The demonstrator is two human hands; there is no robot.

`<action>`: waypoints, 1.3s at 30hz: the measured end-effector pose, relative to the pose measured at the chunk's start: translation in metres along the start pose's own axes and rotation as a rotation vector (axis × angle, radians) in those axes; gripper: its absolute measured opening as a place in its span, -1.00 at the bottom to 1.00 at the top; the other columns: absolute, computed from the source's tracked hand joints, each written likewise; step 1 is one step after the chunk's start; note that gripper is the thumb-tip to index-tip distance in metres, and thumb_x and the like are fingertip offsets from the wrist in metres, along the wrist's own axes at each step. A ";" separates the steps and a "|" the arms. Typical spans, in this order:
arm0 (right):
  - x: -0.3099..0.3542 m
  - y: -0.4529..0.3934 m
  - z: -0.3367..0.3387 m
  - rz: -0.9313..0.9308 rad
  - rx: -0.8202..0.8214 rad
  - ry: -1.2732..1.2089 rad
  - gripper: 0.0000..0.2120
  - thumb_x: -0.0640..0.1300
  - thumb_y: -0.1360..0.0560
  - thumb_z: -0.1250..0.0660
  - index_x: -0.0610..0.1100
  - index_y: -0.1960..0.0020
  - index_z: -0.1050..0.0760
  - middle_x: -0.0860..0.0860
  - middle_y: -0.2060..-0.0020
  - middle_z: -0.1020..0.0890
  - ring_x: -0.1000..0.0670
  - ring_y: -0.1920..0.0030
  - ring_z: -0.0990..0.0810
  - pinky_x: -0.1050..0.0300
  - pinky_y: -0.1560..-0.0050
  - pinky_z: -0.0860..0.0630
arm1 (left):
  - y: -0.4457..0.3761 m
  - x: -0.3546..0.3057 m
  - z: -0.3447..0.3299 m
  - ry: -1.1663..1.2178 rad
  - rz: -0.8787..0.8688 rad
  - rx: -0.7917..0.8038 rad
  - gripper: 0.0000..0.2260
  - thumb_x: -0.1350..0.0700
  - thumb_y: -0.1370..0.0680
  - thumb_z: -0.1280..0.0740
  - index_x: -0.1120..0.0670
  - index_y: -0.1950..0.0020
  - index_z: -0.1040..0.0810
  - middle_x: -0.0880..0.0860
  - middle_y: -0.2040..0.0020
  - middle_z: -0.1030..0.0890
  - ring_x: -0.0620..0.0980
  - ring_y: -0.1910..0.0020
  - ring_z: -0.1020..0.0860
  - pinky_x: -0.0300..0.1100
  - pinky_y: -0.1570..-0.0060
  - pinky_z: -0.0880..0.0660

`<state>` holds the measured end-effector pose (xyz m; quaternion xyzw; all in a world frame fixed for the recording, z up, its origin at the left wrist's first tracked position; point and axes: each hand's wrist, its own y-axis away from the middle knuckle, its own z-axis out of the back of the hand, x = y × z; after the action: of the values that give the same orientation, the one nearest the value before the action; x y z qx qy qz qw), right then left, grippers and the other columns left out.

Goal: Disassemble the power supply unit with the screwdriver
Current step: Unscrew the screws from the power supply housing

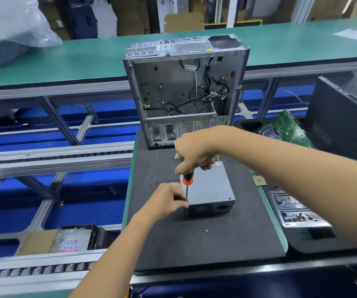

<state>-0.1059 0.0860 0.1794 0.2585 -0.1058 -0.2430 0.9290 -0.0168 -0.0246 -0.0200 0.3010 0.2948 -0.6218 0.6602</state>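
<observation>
Sitting near the middle of a matte black foam mat (205,244) — a boxy grey metal power supply unit (208,190), smooth on top, mesh-vented on the near face. Right hand (194,154) curled over the black-and-orange handle of an upright screwdriver (186,183), thin steel shaft at the unit's near-left corner. Left hand (164,201) pinching that shaft low down, against the corner. Behind — an open, gutted metal computer case (184,89) with loose black cables.

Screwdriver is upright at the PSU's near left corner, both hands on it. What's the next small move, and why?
Probably turn the screwdriver to back that corner screw out. The right hand grips its handle from above, the left hand pinches the shaft where the tip meets the PSU, and the lid still sits closed. The screw itself is hidden.
</observation>
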 end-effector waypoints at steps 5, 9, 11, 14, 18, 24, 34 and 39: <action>0.002 -0.003 0.002 0.185 -0.021 0.264 -0.86 -0.13 -0.47 -0.39 -0.18 0.14 -0.46 0.02 0.32 -0.55 0.01 0.32 -0.47 0.20 0.41 -0.29 | -0.001 -0.003 0.002 -0.028 0.000 0.003 -0.78 0.17 -0.32 -0.55 -0.06 0.42 -0.58 -0.12 0.30 -0.61 -0.18 0.28 -0.59 -0.27 0.23 -0.51; 0.002 -0.003 -0.004 0.272 -0.050 0.198 -0.79 -0.36 -0.38 -0.40 -0.14 0.11 -0.45 -0.07 0.08 -0.55 -0.04 0.16 -0.47 0.21 0.36 -0.30 | 0.000 -0.002 0.001 -0.043 -0.020 -0.008 -0.83 0.18 -0.33 -0.54 0.02 0.40 -0.60 -0.13 0.35 -0.57 -0.19 0.33 -0.54 -0.43 0.30 -0.37; 0.000 0.000 -0.006 0.276 -0.066 0.107 -0.84 -0.13 -0.42 -0.45 -0.14 0.05 -0.53 -0.04 0.10 -0.60 -0.01 0.14 -0.56 0.18 0.28 -0.43 | 0.001 -0.003 0.001 -0.041 -0.021 0.003 -0.86 0.20 -0.33 -0.54 0.08 0.37 -0.61 -0.17 0.36 -0.57 -0.21 0.32 -0.54 -0.43 0.28 -0.39; -0.003 0.003 -0.008 0.098 -0.094 0.129 -0.61 0.13 -0.58 -0.17 -0.21 -0.04 -0.47 -0.05 0.31 -0.57 -0.06 0.36 -0.62 0.09 0.36 -0.45 | -0.002 -0.004 0.002 -0.025 0.017 0.022 -0.82 0.20 -0.33 -0.54 0.01 0.37 -0.59 -0.12 0.31 -0.60 -0.17 0.25 -0.58 -0.28 0.19 -0.51; -0.005 -0.002 -0.011 0.118 -0.159 0.290 -0.81 -0.11 -0.60 -0.13 -0.20 0.08 -0.41 -0.12 0.27 -0.62 -0.13 0.20 -0.61 0.07 0.32 -0.45 | -0.003 -0.003 0.003 -0.035 0.022 0.031 -0.83 0.19 -0.32 -0.55 0.03 0.36 -0.60 -0.10 0.31 -0.60 -0.13 0.28 -0.57 -0.23 0.21 -0.50; -0.011 0.008 -0.006 0.325 -0.179 -0.017 -0.82 -0.12 -0.42 -0.43 -0.06 0.05 -0.45 0.15 0.23 -0.50 0.09 0.22 -0.49 0.25 0.32 -0.32 | -0.001 -0.005 0.004 -0.029 0.012 0.032 -0.88 0.19 -0.33 -0.55 0.07 0.33 -0.63 -0.08 0.28 -0.62 -0.14 0.26 -0.58 -0.23 0.17 -0.52; -0.009 0.010 -0.008 0.338 -0.147 -0.105 -0.79 -0.29 -0.41 -0.33 -0.07 0.04 -0.41 0.14 0.19 -0.50 0.16 0.20 -0.46 0.29 0.30 -0.37 | -0.001 -0.005 0.004 -0.038 0.011 0.040 -0.90 0.19 -0.33 -0.54 0.12 0.30 -0.64 -0.07 0.27 -0.63 -0.16 0.25 -0.59 -0.22 0.16 -0.53; -0.006 0.002 -0.019 0.102 -0.319 0.365 -0.78 -0.01 -0.63 -0.11 -0.14 0.08 -0.34 -0.03 0.27 -0.46 -0.01 0.33 -0.43 0.08 0.43 -0.32 | -0.001 -0.006 0.004 -0.026 0.023 0.037 -0.80 0.18 -0.34 -0.54 -0.05 0.34 -0.57 -0.08 0.25 -0.62 -0.15 0.23 -0.59 -0.22 0.14 -0.54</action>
<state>-0.1037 0.0985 0.1642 0.1423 0.0903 -0.1586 0.9728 -0.0177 -0.0243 -0.0126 0.3085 0.2712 -0.6234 0.6653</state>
